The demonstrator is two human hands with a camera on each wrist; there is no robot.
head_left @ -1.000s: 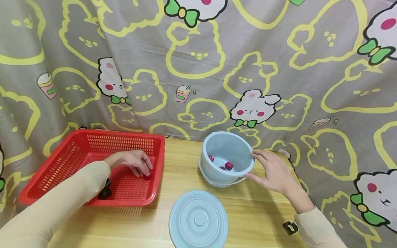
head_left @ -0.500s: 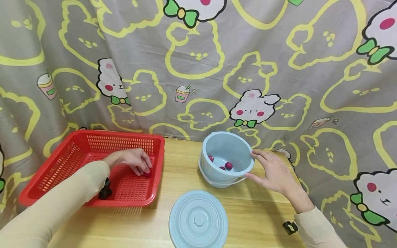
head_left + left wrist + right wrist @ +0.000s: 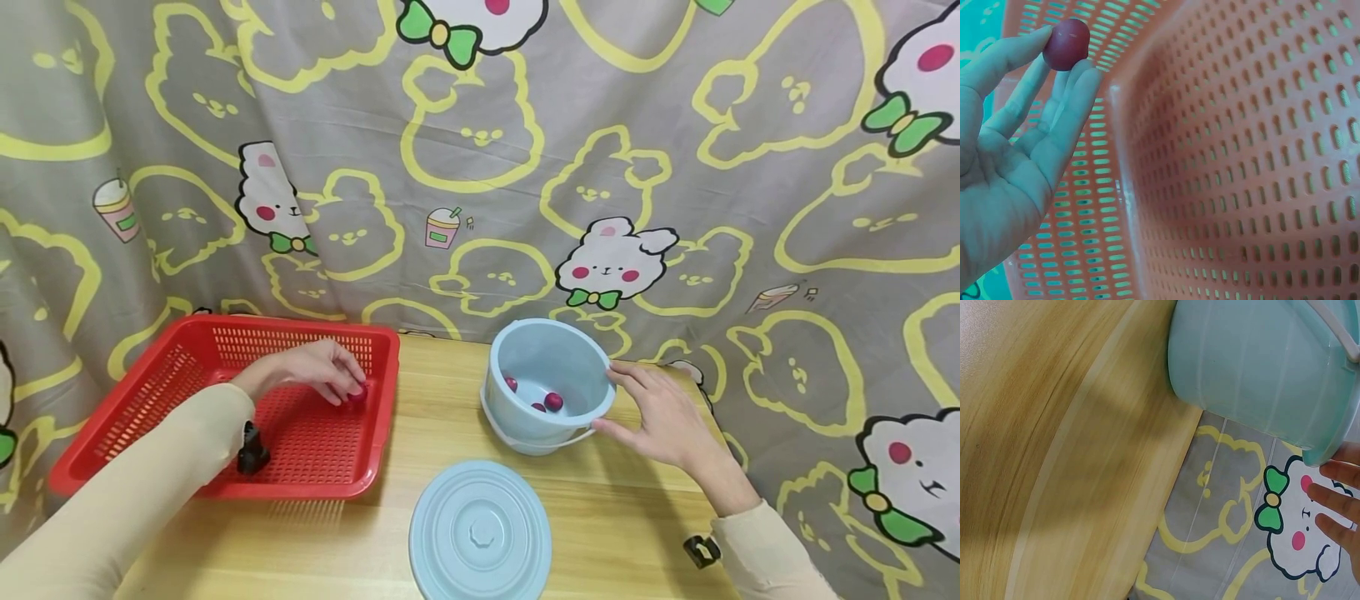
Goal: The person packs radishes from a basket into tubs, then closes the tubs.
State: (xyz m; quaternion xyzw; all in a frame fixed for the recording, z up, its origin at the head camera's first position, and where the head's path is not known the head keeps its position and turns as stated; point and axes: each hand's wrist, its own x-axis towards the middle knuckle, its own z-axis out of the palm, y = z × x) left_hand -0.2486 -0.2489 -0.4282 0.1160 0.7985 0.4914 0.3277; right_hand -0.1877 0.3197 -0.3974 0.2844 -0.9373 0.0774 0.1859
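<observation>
Above the floor of a red perforated plastic basket (image 3: pixel 390 379), my left hand (image 3: pixel 318 371) pinches a small dark-red plum (image 3: pixel 1067 45) between the thumb and fingertips. The left wrist view shows that palm half open beneath the fruit. To the right stands a light blue bucket (image 3: pixel 517 421), tilted slightly toward me in view, with several similar plums (image 3: pixel 552 402) visible at its bottom. My right hand (image 3: pixel 663 421) touches the bucket's right rim with extended fingers, thumb near the handle end. In the right wrist view only its fingers (image 3: pixel 1341 500) show at the rim.
A round light blue lid (image 3: pixel 480 533) lies flat on the wooden table (image 3: pixel 630 533) in front of the bucket. A patterned grey curtain (image 3: pixel 495 142) hangs behind the table. Black wrist-worn devices (image 3: pixel 252 450) show beside both sleeves.
My left hand has closed its fingertips on the plum and lifted it slightly from the basket floor. The right hand and the bucket have not visibly moved.
</observation>
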